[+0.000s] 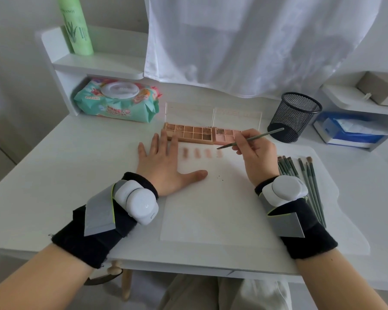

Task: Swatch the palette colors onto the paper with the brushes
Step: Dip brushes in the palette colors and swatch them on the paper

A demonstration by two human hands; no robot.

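Left hand (pixel 166 162) flat on paper (pixel 211 209); right hand (pixel 253 153) pinches brush (pixel 251 138) beside palette (pixel 188 133) edge

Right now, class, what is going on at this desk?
A person is swatching makeup colours onto a sheet of paper. The left hand lies flat on the paper, holding it down. The right hand pinches a thin brush, its tip just above the fourth swatch in a row of four. The open palettes sit just beyond the paper, and spare brushes lie to the right.
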